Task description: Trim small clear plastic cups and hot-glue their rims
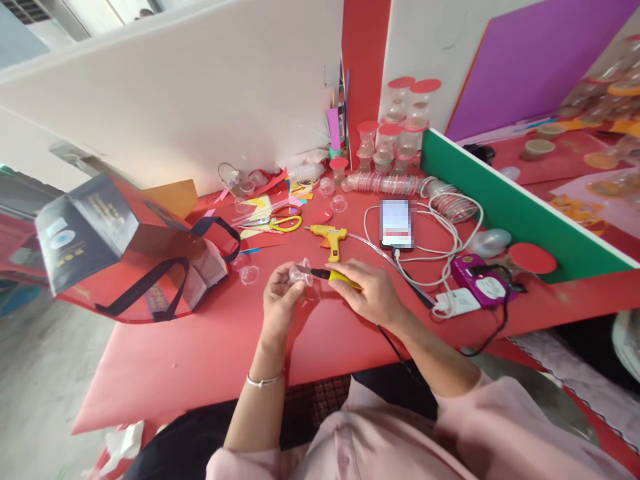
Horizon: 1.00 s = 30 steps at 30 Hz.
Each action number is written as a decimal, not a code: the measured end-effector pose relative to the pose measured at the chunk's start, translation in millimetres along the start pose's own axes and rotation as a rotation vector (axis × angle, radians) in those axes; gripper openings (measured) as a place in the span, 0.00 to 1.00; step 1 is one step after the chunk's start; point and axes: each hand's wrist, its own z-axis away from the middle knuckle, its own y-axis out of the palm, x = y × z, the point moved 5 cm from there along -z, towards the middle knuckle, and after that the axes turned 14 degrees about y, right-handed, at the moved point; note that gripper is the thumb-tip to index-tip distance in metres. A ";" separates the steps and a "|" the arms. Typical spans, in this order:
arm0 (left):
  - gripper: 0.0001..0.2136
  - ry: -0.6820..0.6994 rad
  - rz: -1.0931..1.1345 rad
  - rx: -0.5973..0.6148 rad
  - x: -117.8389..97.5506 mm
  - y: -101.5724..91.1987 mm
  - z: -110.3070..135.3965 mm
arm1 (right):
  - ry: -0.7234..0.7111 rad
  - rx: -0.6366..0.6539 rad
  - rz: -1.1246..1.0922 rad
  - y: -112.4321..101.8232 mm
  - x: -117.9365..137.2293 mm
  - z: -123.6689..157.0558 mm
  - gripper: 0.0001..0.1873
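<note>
My left hand (283, 293) pinches a small clear plastic cup (301, 272) above the red table. In my right hand (367, 290) is a soldering iron (345, 279) with a yellow handle and black collar; its cord trails below my wrist. The iron's tip points left and meets the cup, though I cannot tell whether it goes through the wall. Just behind my hands lies a yellow hot glue gun (327, 239). Another clear cup (249, 275) rests left of my left hand. Yellow-handled scissors (285, 223) lie on paper scraps farther back.
A red and navy bag (125, 253) stands at left. A phone (397, 223) and its white cable (453, 233) lie right of centre, near a purple power strip (480, 280). Behind are stacked cups (385, 183) and red-lidded hourglass shapes (389, 143). A green divider (500, 207) borders the right.
</note>
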 end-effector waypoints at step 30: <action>0.21 0.282 -0.314 -0.060 -15.1 -6.6 -0.8 | -0.097 -0.166 0.309 -1.5 -20.9 0.7 0.18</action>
